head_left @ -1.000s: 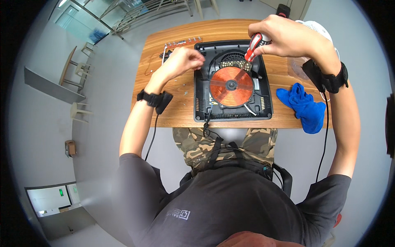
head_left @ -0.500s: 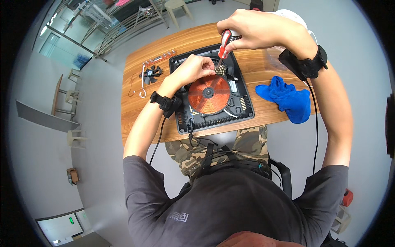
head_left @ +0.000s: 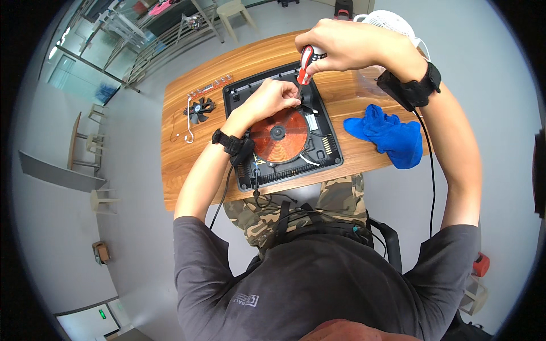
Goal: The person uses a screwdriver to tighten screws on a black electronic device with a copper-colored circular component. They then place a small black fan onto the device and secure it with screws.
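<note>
An opened induction cooker base (head_left: 333, 149) lies on the wooden table (head_left: 187, 165), a round copper coil (head_left: 278, 135) inside its black shell. My right hand (head_left: 324, 48) is wrapped around a red and white screwdriver (head_left: 305, 65). Its shaft points down into the far part of the shell. Beside the shaft, the fingertips of my left hand (head_left: 273, 98) are pinched together just beyond the coil. What they hold, if anything, is hidden. White wires (head_left: 310, 162) stick out by the coil's near side.
Left of the cooker lie a small black fan (head_left: 200, 109) with a white cable (head_left: 190, 128) and a clear strip of small parts (head_left: 210, 85). A blue cloth (head_left: 387, 133) sits at the right. Farther back stands a white fan-like appliance (head_left: 387, 24).
The view has shifted slightly, so the table and cooker appear farther left. A gold-and-black patterned piece beside the screwdriver tip no longer shows. Both hands keep their grips.
</note>
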A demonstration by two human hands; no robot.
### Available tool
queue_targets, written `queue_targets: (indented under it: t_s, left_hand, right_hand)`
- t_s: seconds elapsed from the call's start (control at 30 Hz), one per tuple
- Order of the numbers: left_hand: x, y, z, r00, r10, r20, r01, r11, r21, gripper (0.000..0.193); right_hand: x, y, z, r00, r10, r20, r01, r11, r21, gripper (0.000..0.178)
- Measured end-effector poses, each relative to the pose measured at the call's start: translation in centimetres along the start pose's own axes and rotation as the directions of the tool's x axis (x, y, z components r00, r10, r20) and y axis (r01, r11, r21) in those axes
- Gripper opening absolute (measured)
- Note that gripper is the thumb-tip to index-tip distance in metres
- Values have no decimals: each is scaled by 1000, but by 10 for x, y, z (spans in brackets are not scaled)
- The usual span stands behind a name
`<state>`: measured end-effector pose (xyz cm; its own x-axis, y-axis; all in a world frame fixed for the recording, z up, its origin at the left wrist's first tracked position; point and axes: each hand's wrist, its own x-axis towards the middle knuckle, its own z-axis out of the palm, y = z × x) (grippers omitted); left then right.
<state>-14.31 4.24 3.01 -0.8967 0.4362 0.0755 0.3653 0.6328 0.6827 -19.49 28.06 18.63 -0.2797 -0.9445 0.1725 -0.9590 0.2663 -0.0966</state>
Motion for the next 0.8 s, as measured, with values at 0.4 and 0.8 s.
queue_targets:
  t_s: [0.4, 0.8]
  left_hand:
    - [3, 0, 5, 996, 43, 73, -53, 988, 148, 20]
    - [-6, 5, 5, 996, -35, 78, 31, 998, 54, 15]
  right_hand:
    - [7, -2, 11, 995, 63, 78, -63, 998, -1, 40]
    - [10, 0, 20, 991, 79, 104, -81, 996, 23, 44]
